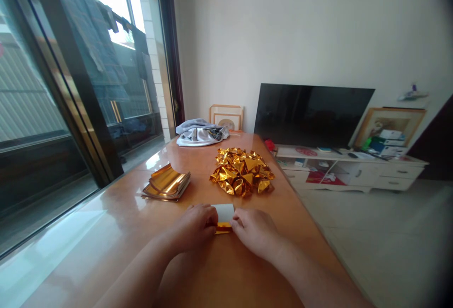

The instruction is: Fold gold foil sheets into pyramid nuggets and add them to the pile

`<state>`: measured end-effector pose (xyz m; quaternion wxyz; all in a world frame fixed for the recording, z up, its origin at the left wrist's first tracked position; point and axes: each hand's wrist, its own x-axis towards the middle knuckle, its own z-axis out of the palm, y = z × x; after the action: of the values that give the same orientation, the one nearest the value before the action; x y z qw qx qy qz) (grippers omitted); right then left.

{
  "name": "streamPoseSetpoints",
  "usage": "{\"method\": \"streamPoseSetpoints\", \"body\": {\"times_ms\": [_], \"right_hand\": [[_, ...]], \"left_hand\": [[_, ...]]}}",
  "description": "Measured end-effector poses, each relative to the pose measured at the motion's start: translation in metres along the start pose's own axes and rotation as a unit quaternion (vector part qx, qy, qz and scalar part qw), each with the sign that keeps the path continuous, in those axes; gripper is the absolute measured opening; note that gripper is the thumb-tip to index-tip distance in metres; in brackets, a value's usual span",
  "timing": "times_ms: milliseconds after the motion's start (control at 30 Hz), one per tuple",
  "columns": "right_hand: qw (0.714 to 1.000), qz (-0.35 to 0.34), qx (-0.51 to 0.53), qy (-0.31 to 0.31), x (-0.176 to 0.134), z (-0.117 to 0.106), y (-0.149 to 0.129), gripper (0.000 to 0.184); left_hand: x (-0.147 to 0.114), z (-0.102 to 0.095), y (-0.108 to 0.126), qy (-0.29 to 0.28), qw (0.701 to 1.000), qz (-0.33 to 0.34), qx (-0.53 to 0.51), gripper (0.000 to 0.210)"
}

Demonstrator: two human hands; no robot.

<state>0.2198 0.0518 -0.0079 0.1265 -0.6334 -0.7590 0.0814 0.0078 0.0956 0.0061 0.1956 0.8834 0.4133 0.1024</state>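
Foil sheet (225, 213): a small piece sits at the near middle of the worktop (118, 232), between a person's two hands, either on the surface or barely above it.
Left hand (198, 223): curled over the sheet's left side, fingers clamped on the edge and some tips hidden from view.
Right hand (257, 230): thumb and fingers pinched together at the right end of the sheet's gold band.
Two-ended grip: a hand on each side seems meant to keep the band straight and the thin sheet from skewing; the low hold likely lets the worktop serve as backing.
Gold stack (167, 184): flat sheets lie to the left, just beyond the left hand, apparently placed for an easy reach, the top ones curling upward.
Gold heap (242, 172): folded, pointed pieces gather beyond the hands and slightly right, well apart from the stack, perhaps so that folded and flat do not mix.
Sheet's look: pale and matt across the far part, bright metallic gold in a narrow strip along the near edge; it appears crisp enough to hold a crease.
Far end: a grey-and-white cloth bundle (201, 133) rests near the wall, probably kept there to stay out of the handwork.
Background, right: a dark television (313, 114) stands on a white cabinet (366, 176) beyond the worktop.
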Motion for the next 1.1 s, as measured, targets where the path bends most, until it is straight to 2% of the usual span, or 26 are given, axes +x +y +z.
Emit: {"method": "streamPoseSetpoints", "body": {"times_ms": [100, 167, 267, 333, 367, 533, 667, 733, 833, 1100], "right_hand": [[0.997, -0.024, 0.028, 0.062, 0.002, -0.001, 0.001, 0.028], [0.993, -0.067, 0.035, 0.093, 0.001, -0.001, 0.002, 0.038], [0.986, -0.130, 0.029, 0.101, -0.001, 0.002, 0.003, 0.058], [0.983, -0.152, 0.023, 0.098, -0.002, 0.005, 0.004, 0.063], [0.982, -0.157, 0.022, 0.098, -0.001, 0.006, 0.004, 0.060], [0.981, -0.151, 0.034, 0.121, 0.006, 0.010, 0.006, 0.015], [0.977, -0.156, 0.036, 0.143, 0.008, 0.009, 0.006, 0.014], [0.975, -0.161, 0.033, 0.149, 0.007, 0.010, 0.005, 0.015], [0.973, -0.168, 0.028, 0.153, 0.005, 0.012, 0.003, 0.017], [0.974, -0.175, 0.004, 0.146, 0.005, 0.011, 0.002, 0.020]], "left_hand": [[0.001, 0.000, -0.004, 0.029, 0.999, -0.008, -0.030, 0.010], [0.002, 0.000, -0.007, 0.051, 0.997, -0.017, -0.052, 0.011], [0.002, 0.000, -0.012, 0.070, 0.994, -0.034, -0.080, 0.012], [0.002, 0.001, -0.014, 0.072, 0.992, -0.037, -0.095, 0.013], [0.002, 0.001, -0.015, 0.071, 0.992, -0.034, -0.100, 0.013], [0.001, 0.000, -0.010, 0.085, 0.993, -0.001, -0.080, 0.015], [-0.002, -0.002, -0.001, 0.143, 0.989, 0.044, 0.004, 0.025], [-0.002, -0.001, 0.003, 0.162, 0.984, 0.058, 0.041, 0.023], [-0.001, 0.000, 0.007, 0.164, 0.980, 0.077, 0.083, 0.006], [0.000, -0.004, 0.015, 0.147, 0.977, 0.100, 0.119, 0.020]]}}
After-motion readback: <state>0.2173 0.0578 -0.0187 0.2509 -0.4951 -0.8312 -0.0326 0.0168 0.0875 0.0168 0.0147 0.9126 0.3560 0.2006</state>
